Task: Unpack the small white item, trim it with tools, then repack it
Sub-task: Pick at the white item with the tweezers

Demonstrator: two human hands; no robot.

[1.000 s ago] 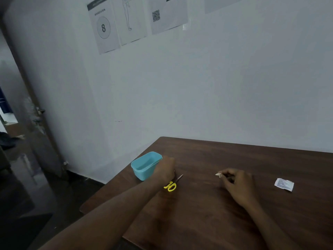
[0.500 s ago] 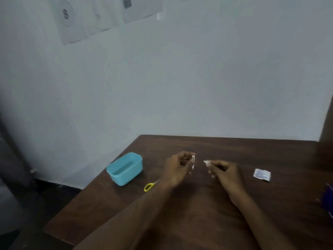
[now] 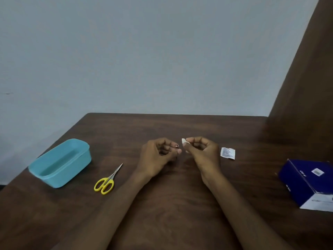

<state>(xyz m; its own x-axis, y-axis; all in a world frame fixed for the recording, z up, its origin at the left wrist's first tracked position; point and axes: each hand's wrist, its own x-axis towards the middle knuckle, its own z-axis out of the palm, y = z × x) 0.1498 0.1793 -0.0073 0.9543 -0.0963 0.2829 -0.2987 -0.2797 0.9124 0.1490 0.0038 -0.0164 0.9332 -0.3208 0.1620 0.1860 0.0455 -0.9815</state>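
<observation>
Head view, one camera only. Scissors [image 3: 106, 181] lie free on the table [image 3: 171, 222] at about 8 o'clock from the hands; a second ago the left hand [image 3: 157, 159] sat over them beside the teal tub [image 3: 60, 162], and half a second ago it had come across toward the right hand [image 3: 201, 153]. Camera has dipped since then: wall posters gone from view, blue box [image 3: 306, 183] now showing at 3 o'clock near the table's right edge.

Left hand: fingers curled in, thumb and forefinger tips pinching a tiny metallic tool [image 3: 177, 146], too small to identify. It sits just beside the right hand's fingertips, a narrow gap between them.

Right hand: fingers curled, thumb against forefinger, pinching the small white item [image 3: 183, 141], which pokes out at the hand's 10 o'clock. Same grip as in both earlier frames. Item is held above the table at centre, not resting on it.

White printed sachet [image 3: 227, 153] lies flat on the table at 3 o'clock from the right hand, close but apart from it, unmoved against the earlier frames. Teal tub stands at 9 o'clock near the left table edge, well apart from the hands, open side up. Scissors closed, yellow handles toward the person, tips pointing to about 1 o'clock.
</observation>
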